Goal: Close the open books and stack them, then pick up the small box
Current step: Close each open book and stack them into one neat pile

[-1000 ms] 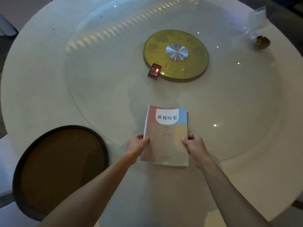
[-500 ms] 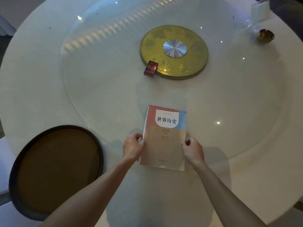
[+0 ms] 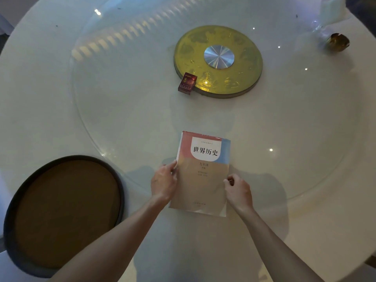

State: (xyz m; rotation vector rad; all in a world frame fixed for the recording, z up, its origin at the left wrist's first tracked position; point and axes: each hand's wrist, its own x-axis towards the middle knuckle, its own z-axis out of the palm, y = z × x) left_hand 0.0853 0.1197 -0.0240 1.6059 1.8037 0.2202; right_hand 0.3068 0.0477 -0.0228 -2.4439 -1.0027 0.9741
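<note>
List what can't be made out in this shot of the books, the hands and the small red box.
- How many books lie under the top book: head view, its cover hides them.
- Small print on the small red box: too small and dim.
- Left hand and right hand fingertips at the book's edges: curled under, grip unclear.
- Clear object at the top right: cut off by the frame edge.

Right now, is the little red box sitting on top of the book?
No, the little red box sits by the gold disc, apart from the book.
</note>
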